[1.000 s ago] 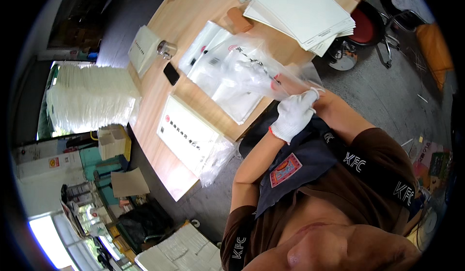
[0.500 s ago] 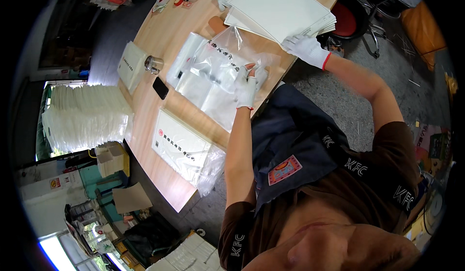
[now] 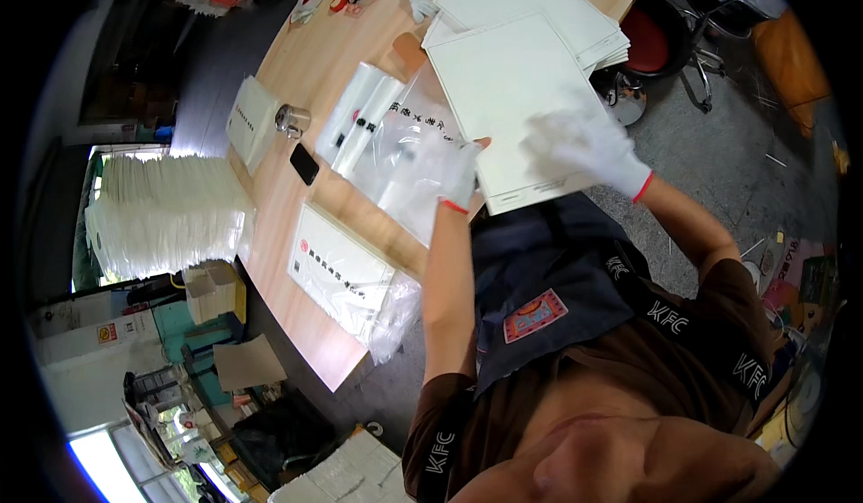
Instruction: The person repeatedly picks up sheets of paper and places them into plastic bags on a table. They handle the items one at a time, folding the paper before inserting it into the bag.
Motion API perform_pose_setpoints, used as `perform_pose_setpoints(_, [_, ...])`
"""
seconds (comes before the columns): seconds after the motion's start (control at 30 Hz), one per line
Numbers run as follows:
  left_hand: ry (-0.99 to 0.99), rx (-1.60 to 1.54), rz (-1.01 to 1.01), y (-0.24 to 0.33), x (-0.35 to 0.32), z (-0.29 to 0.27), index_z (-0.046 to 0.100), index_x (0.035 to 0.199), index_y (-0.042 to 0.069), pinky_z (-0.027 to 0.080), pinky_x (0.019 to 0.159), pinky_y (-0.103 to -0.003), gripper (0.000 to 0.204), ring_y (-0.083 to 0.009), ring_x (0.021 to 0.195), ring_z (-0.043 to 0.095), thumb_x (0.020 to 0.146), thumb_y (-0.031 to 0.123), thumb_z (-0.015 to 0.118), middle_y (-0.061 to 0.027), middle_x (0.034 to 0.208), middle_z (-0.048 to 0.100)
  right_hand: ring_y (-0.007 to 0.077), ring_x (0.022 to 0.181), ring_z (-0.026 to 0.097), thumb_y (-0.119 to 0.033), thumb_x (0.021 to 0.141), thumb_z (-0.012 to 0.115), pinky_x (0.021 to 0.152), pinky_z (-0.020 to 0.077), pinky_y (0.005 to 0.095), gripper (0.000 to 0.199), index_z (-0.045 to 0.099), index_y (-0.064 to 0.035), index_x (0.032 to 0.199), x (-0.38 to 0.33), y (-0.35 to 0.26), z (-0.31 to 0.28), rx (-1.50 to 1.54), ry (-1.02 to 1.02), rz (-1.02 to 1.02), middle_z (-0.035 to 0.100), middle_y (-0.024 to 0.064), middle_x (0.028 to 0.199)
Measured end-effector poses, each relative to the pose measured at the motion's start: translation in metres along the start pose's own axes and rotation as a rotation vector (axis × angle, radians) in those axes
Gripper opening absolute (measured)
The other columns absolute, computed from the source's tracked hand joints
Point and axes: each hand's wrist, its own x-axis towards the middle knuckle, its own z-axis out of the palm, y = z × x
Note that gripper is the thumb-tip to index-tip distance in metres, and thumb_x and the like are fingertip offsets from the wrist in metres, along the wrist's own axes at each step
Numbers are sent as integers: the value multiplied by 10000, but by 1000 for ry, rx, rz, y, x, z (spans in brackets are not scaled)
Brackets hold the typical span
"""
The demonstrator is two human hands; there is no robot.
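Observation:
My right hand (image 3: 589,143), in a white glove and blurred by motion, grips a large white sheet (image 3: 512,89) by its near right edge, above the wooden table (image 3: 279,206). The sheet lies tilted in front of a stack of similar white sheets (image 3: 539,4) at the table's far side. My left hand (image 3: 458,175), also gloved, pinches the near edge of a clear plastic bag (image 3: 409,157) lying flat on the table. The sheet's near left corner is right beside that hand. I cannot tell whether the sheet has entered the bag.
A bagged printed sheet (image 3: 342,274) lies near the table's front edge, folded clear bags (image 3: 360,116) further back. A black phone (image 3: 304,163), a metal cup (image 3: 290,121) and a white box (image 3: 250,121) sit at the left. A tall white pile (image 3: 166,220) stands beyond; a red chair (image 3: 652,40) is at the right.
My right hand reached to the far stack, then pulled one white sheet toward me. My left hand stayed on the clear bag and shifted slightly toward the sheet's corner.

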Motion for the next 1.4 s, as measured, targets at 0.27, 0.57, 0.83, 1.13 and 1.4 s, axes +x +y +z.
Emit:
perform_pose_setpoints(0.27, [146,1233,715,-33,-26,46,236,1419,-50,499,864,-403,796,-351,1022,612,807,271,633,-289,1252,509,201,1073,585,-267,878,628,920,455,314,442,545,-39,1247,-31,-6,89,1034,173,825,610,126,1178])
perform_pose_setpoints(0.57, [32,438,281,27,-53,-1,424,1369,58,498,667,-279,482,-141,745,595,902,140,509,-108,1324,524,335,836,622,-293,854,565,691,497,389,271,631,-72,998,-13,-1,6,465,-170,618,619,158,971])
perform_pose_setpoints(0.83, [-40,252,526,82,-124,-64,446,1372,94,487,683,-321,460,-198,696,545,928,202,498,-143,1242,576,297,728,640,-267,810,571,566,523,390,225,615,-58,883,40,-14,-22,20,-519,-197,604,150,957])
perform_pose_setpoints(1.13, [292,575,767,-78,-176,-27,589,1144,27,501,606,-273,278,-161,678,629,867,44,582,-108,942,656,196,721,589,-417,884,571,678,468,319,381,623,-39,873,49,-19,26,1102,-954,495,583,119,762])
perform_pose_setpoints(1.4, [221,789,740,10,-104,6,643,1073,98,491,593,-352,389,-268,680,623,725,-43,541,-129,842,650,234,897,614,-206,872,565,847,450,319,292,620,-41,1107,40,-58,135,947,-418,351,654,107,896])
